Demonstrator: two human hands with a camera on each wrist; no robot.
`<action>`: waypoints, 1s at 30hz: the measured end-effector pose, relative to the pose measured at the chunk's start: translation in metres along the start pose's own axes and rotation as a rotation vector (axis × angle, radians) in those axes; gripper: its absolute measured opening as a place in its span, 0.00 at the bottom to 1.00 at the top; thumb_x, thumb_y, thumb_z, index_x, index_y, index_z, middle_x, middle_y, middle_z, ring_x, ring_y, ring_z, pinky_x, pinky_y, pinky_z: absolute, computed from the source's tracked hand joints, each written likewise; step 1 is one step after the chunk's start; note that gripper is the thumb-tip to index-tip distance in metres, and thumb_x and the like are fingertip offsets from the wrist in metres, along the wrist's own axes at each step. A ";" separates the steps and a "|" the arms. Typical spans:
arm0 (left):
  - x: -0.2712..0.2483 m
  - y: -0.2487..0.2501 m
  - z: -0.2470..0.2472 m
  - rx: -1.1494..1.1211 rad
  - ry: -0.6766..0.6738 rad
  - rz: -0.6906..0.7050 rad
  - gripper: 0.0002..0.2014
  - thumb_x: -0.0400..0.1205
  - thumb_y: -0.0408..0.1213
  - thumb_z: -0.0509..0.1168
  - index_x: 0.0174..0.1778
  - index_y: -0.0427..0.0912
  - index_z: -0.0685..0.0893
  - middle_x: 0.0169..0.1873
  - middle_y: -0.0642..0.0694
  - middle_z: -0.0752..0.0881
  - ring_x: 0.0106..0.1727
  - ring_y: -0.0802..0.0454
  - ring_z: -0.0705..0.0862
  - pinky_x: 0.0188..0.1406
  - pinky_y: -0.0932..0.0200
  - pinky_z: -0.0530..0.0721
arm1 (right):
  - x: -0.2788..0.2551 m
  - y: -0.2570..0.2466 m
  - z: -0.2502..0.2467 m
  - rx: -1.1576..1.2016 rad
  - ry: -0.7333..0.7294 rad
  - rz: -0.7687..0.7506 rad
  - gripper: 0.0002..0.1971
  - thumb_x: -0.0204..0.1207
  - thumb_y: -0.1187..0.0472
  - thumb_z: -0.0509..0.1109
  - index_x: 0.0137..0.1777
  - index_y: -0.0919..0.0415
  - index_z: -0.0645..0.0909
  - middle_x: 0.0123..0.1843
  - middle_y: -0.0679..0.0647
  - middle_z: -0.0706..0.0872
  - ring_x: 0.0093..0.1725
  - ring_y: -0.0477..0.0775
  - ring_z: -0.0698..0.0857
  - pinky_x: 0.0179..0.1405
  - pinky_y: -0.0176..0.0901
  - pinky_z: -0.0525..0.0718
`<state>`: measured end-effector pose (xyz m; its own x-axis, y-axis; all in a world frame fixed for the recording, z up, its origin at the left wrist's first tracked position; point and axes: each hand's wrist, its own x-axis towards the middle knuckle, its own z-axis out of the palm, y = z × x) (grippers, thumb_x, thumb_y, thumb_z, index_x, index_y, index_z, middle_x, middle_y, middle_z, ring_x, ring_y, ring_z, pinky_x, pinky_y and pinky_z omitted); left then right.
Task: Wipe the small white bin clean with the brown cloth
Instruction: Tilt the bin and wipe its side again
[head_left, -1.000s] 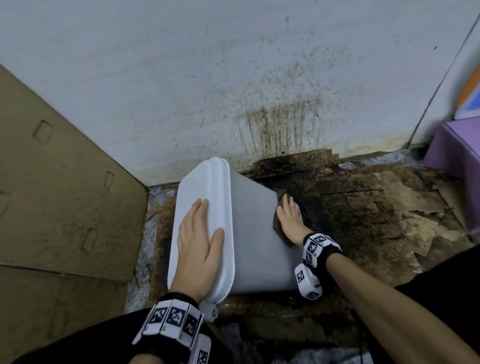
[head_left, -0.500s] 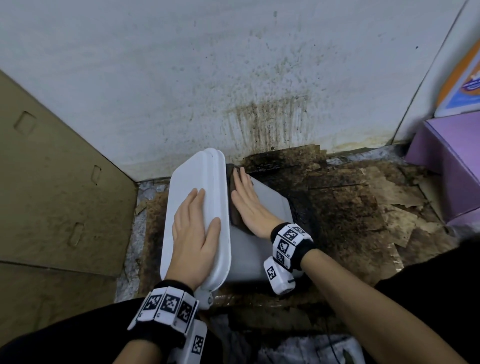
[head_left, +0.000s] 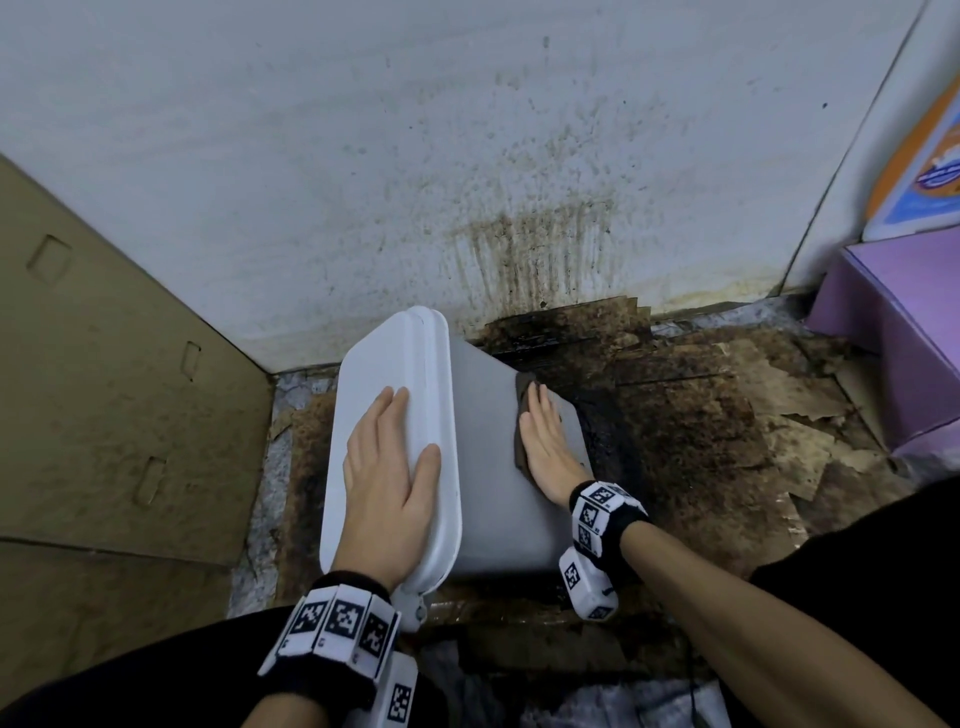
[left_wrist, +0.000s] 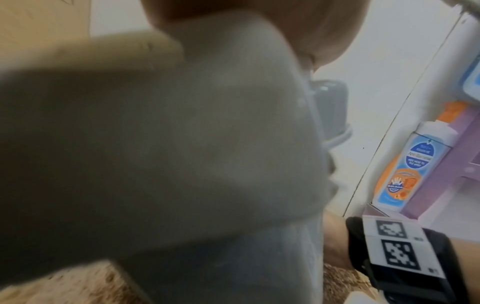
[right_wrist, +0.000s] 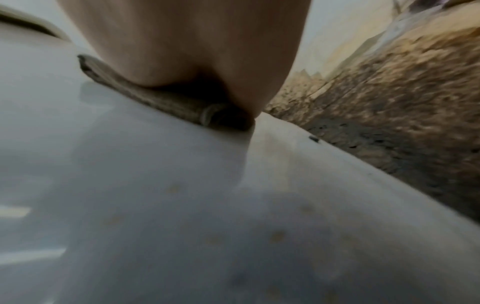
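Observation:
The small white bin (head_left: 488, 467) lies on its side on the stained floor, lid end to the left. My left hand (head_left: 387, 467) rests flat on the white lid (head_left: 379, 374), fingers straight. My right hand (head_left: 545, 441) presses the folded brown cloth (head_left: 520, 410) flat against the bin's upturned side, near its base end. In the right wrist view the cloth (right_wrist: 161, 100) sits under my palm (right_wrist: 192, 45) on the grey-white bin wall (right_wrist: 155, 205). The left wrist view shows the blurred lid (left_wrist: 155, 144) up close.
A stained white wall (head_left: 467, 156) stands right behind the bin. Cardboard sheets (head_left: 104, 389) lean at the left. A purple box (head_left: 893, 332) sits at the right with a sanitiser bottle (left_wrist: 405, 164) beside it. The floor (head_left: 727, 415) is covered in dirty, torn cardboard.
My right hand slid the cloth from the bin's base edge to next to the lid, then back toward the base end. The left hand stayed on the lid.

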<state>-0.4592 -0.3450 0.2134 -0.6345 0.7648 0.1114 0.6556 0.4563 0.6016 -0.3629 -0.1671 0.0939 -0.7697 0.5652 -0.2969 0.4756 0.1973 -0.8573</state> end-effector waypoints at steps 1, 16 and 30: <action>0.000 -0.001 -0.001 -0.004 0.000 -0.009 0.32 0.85 0.52 0.51 0.87 0.50 0.57 0.85 0.53 0.57 0.86 0.60 0.51 0.82 0.61 0.46 | -0.003 -0.008 0.003 0.016 0.018 -0.039 0.27 0.93 0.55 0.39 0.87 0.56 0.33 0.88 0.51 0.31 0.87 0.49 0.31 0.85 0.46 0.30; 0.000 0.006 0.002 -0.015 -0.009 0.013 0.32 0.86 0.54 0.50 0.87 0.49 0.58 0.86 0.53 0.57 0.86 0.60 0.51 0.85 0.57 0.49 | 0.004 -0.009 0.002 0.025 0.019 -0.255 0.28 0.92 0.46 0.40 0.88 0.46 0.34 0.89 0.42 0.30 0.87 0.40 0.33 0.88 0.46 0.37; -0.001 0.004 -0.002 -0.025 -0.006 -0.018 0.31 0.86 0.51 0.52 0.87 0.49 0.58 0.85 0.54 0.58 0.86 0.60 0.52 0.83 0.58 0.48 | 0.000 0.018 0.010 0.062 0.111 0.108 0.26 0.93 0.57 0.39 0.88 0.56 0.36 0.89 0.49 0.39 0.88 0.48 0.36 0.86 0.47 0.33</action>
<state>-0.4565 -0.3451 0.2171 -0.6432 0.7597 0.0957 0.6338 0.4581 0.6233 -0.3586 -0.1714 0.0741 -0.6618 0.6662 -0.3438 0.5235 0.0824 -0.8481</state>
